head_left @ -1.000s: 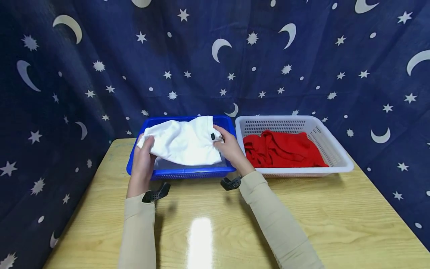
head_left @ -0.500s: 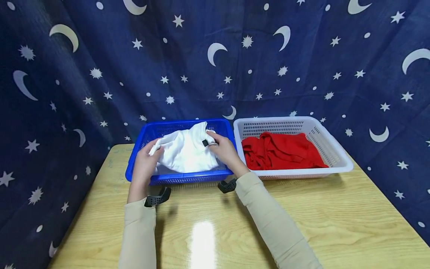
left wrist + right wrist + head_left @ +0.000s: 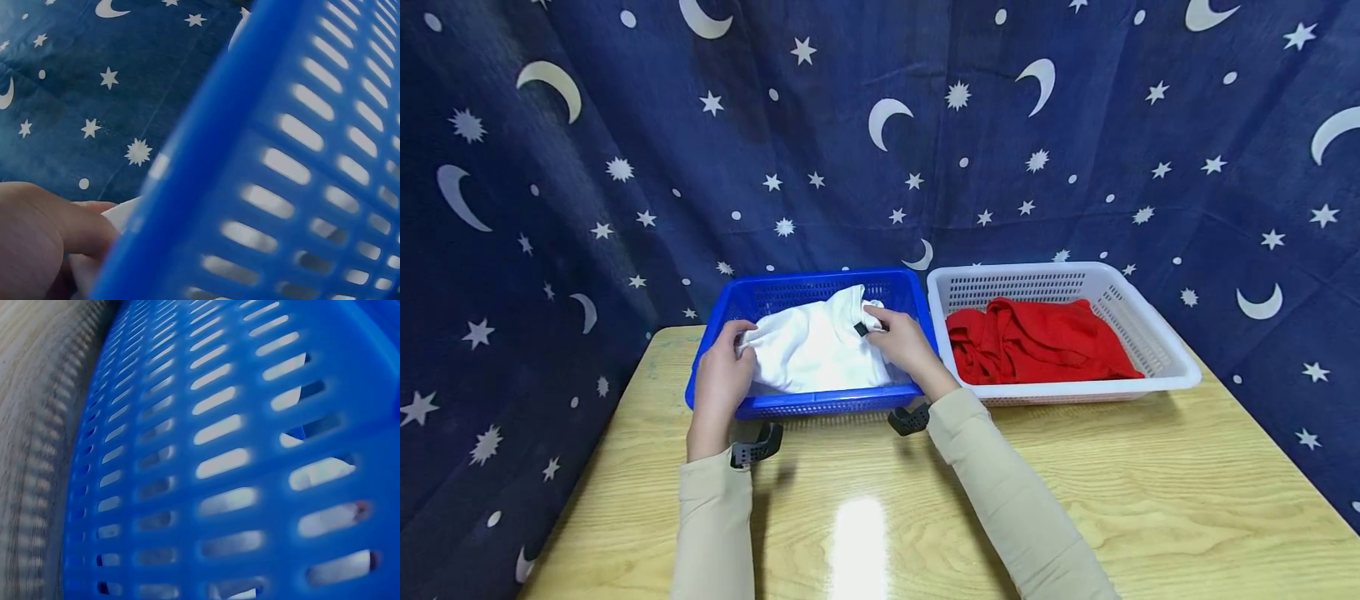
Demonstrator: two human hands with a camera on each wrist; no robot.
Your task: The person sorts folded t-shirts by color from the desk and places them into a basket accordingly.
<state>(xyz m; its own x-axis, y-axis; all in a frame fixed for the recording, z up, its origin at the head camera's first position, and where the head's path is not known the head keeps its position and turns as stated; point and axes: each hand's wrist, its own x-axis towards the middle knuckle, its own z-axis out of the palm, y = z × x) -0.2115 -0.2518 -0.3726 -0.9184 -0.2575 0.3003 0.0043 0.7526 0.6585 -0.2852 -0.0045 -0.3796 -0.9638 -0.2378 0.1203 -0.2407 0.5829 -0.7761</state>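
A white garment [image 3: 812,346] with a small black label lies crumpled inside the blue basket [image 3: 816,400]. My left hand [image 3: 722,375] reaches over the basket's left side, its thumb and fingers around the garment's left edge. The left wrist view shows that hand [image 3: 50,240] just beyond the blue rim, white cloth between thumb and fingers. At the right end, my right hand [image 3: 906,342] pinches the garment beside the label. The basket's slotted wall [image 3: 181,450] fills most of the right wrist view and hides the hand almost completely; white cloth shows through the slots.
To the right, close beside the blue basket, stands a white basket [image 3: 1067,388] with a red cloth [image 3: 1045,342] in it. Both stand on a wooden table [image 3: 1037,467]. A dark blue curtain [image 3: 820,108] with moons and stars hangs directly behind them.
Both hands have lowered the white garment from above the blue basket down into it. The left hand's thumb and fingers have spread somewhat wider. The red cloth has stayed in place.
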